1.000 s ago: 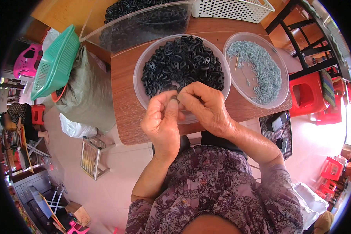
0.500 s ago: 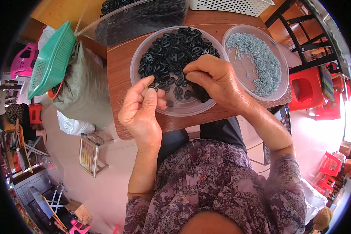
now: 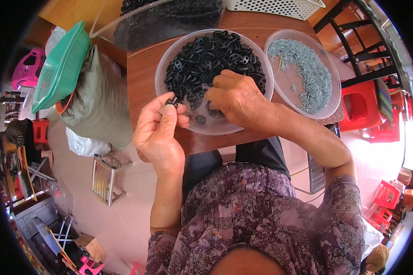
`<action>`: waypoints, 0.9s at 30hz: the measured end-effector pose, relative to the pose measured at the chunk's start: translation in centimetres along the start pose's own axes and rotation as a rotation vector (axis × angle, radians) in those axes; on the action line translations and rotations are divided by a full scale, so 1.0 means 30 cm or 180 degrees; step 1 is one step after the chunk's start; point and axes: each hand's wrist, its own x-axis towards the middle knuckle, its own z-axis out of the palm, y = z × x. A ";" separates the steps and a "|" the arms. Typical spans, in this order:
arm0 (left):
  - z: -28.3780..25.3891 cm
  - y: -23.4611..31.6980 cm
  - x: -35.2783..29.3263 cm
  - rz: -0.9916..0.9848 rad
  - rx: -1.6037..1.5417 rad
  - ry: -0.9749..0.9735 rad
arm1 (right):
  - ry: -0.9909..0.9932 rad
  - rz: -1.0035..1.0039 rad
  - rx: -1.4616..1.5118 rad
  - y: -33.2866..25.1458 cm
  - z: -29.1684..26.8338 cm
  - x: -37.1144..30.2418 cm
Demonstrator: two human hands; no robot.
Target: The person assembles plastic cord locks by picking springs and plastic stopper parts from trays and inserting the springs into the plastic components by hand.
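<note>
A round clear plastic bowl [image 3: 222, 126] on the table holds a heap of small black oval pieces [image 3: 206, 57] with two holes each. At its near left rim, my left hand [image 3: 160, 128] pinches one such black piece [image 3: 171, 102] between thumb and forefinger, the other fingers curled loosely. My right hand [image 3: 236, 95] is over the bowl, palm down, its thumb and fingers closed together just above the black pieces. What its fingertips hold, if anything, is hidden. To the right, a second clear bowl [image 3: 287, 87] contains many tiny blue-grey screw-like pieces [image 3: 314, 73].
The brown wooden table [image 3: 140, 73] also carries a clear bin [image 3: 170, 27] of black pieces and a white perforated basket [image 3: 275, 7] at the back. A green basket [image 3: 62, 68] rests on a sack [image 3: 98, 101] at left. Red stools [image 3: 360, 103] stand at right.
My right hand has shifted left and slightly down over the bowl. My left hand has moved a little left, and the black piece at its fingertips is more plainly seen.
</note>
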 end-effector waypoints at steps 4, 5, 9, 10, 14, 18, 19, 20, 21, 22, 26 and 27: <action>0.002 -0.002 0.001 -0.0078 -0.0134 -0.0009 | -0.0275 -0.0237 0.0057 -0.031 0.039 0.019; 0.004 -0.003 0.000 -0.0086 -0.0150 -0.0046 | -0.0354 -0.0329 0.0077 -0.038 0.050 0.025; 0.007 -0.006 -0.005 -0.0108 -0.0160 -0.0102 | -0.0559 -0.0469 0.0153 -0.045 0.075 0.049; 0.006 -0.009 -0.005 -0.0098 -0.0158 -0.0103 | -0.0698 -0.0513 0.0167 -0.050 0.069 0.058; -0.001 -0.014 -0.008 -0.0073 -0.0171 -0.0110 | -0.1101 -0.0379 0.0299 -0.065 0.058 0.080; -0.001 -0.013 -0.016 -0.0110 -0.0109 -0.0101 | -0.0895 -0.0375 0.0489 -0.041 0.058 0.051; 0.002 -0.014 -0.015 -0.0100 -0.0114 -0.0099 | -0.0573 -0.0250 0.0647 -0.028 0.056 0.037; 0.006 -0.014 -0.014 -0.0135 -0.0176 -0.0095 | -0.0252 -0.0124 0.0804 -0.016 0.051 0.025; 0.012 -0.012 -0.016 -0.0175 -0.0240 -0.0094 | -0.0252 -0.0128 0.0798 -0.017 0.024 0.017; 0.014 -0.012 -0.017 -0.0168 -0.0235 -0.0081 | -0.0186 0.0488 0.1342 -0.031 -0.010 0.016; 0.038 -0.012 -0.021 -0.0185 -0.0391 -0.0067 | -0.0088 0.1965 0.2847 -0.083 -0.065 0.013; 0.045 -0.013 -0.022 -0.0172 -0.0423 -0.0053 | -0.0071 0.1960 0.2846 -0.093 -0.064 0.011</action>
